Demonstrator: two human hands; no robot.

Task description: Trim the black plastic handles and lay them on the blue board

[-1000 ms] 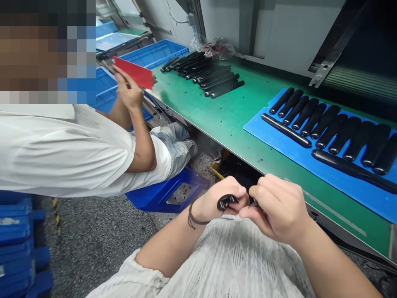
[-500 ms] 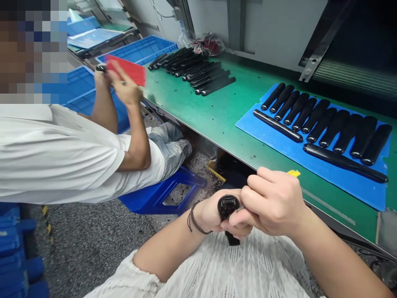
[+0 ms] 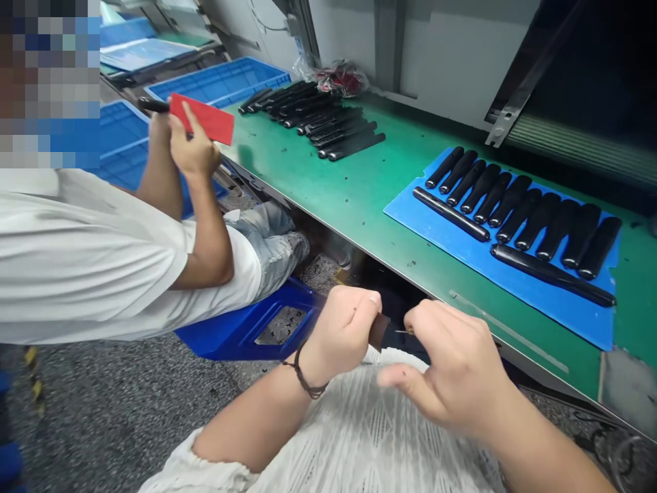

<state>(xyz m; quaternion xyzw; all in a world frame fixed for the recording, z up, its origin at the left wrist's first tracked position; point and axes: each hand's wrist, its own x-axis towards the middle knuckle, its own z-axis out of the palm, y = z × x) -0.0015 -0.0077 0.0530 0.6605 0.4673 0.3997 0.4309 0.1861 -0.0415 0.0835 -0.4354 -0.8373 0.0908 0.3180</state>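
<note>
My left hand (image 3: pixel 345 327) is closed round a black handle-shaped part (image 3: pixel 378 331). Only a dark end of it shows past my fingers; the rest is hidden in the fist. My right hand (image 3: pixel 454 363) is to the right, its fingers curled round a small knife (image 3: pixel 402 332) and its thumb held away. The knife's thin metal tip points left toward the black part, with a small gap between them. Its grip is covered by my fingers. Both hands are in front of my white top, near the bench edge.
Several black parts lie in a row on a blue sheet (image 3: pixel 436 222), two more along its front. More black parts (image 3: pixel 308 116) are piled farther back on the green bench (image 3: pixel 354 219). At left, a seated co-worker holds a red sheet (image 3: pixel 205 118) and a black part (image 3: pixel 154 104).
My hands have moved apart, the left one leftward and turned so the black part's end no longer faces me. The knife's yellow end no longer shows. The view has shifted slightly.
</note>
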